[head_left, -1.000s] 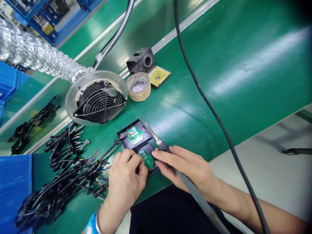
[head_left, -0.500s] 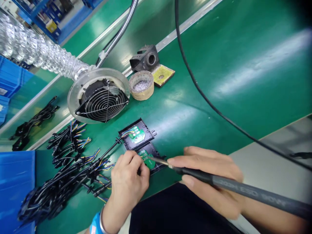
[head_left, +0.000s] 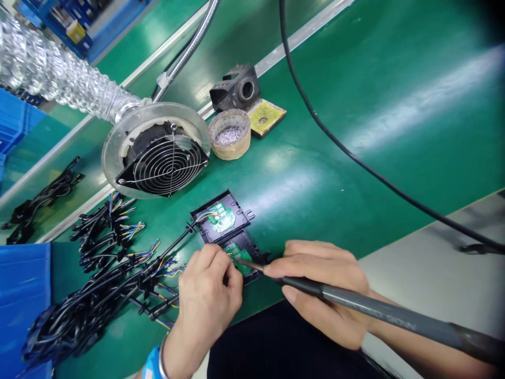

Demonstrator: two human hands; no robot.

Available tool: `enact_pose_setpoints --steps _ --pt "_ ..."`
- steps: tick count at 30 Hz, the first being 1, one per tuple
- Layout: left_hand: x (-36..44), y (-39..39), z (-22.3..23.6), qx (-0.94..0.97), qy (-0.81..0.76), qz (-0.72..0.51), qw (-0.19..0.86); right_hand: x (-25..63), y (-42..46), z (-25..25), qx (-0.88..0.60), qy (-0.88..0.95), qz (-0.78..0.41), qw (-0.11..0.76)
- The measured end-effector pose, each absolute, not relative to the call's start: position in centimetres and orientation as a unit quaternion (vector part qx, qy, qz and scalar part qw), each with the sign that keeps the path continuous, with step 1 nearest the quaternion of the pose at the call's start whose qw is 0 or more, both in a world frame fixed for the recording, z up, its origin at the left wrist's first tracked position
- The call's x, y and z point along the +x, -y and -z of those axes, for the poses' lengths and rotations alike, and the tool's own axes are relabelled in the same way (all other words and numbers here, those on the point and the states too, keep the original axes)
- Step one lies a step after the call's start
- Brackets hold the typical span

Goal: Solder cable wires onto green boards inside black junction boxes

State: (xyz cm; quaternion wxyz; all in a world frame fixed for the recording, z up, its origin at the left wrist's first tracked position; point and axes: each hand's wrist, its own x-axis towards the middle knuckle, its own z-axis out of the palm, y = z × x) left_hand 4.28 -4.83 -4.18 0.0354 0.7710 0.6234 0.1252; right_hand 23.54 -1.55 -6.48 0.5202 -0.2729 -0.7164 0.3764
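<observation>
My right hand (head_left: 321,289) grips a soldering iron (head_left: 355,300) like a pen. Its tip reaches a green circuit board (head_left: 245,269) in the nearer black plastic case (head_left: 246,242). My left hand (head_left: 209,292) is closed at that board's left side, thumb and fingers pinched together; what they hold is hidden beneath them. Just beyond lies a second black case (head_left: 236,202), holding another circuit board (head_left: 221,217) with coloured wires attached. A black cable (head_left: 177,243) runs from that case toward the left.
Bundled black cables (head_left: 79,316) with stripped coloured ends lie at left, beside a blue bin (head_left: 23,300). A fume extractor fan (head_left: 169,168) hangs above them. Behind stand a solder-filled tub (head_left: 230,145), an iron holder (head_left: 236,89) and a yellow sponge (head_left: 268,117). A black cord (head_left: 335,139) crosses the right side.
My right hand has swung the soldering iron round and brought its tip from beside the far case down to the nearer board. My left hand has stayed in place.
</observation>
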Motion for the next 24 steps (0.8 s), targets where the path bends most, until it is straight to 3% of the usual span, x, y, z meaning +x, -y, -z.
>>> enact_pose_setpoints --steps 24 --pt "4.8 4.9 4.1 0.766 -0.636 -0.096 0.009 24.9 2.4 6.5 -0.312 0.69 -0.363 0.542"
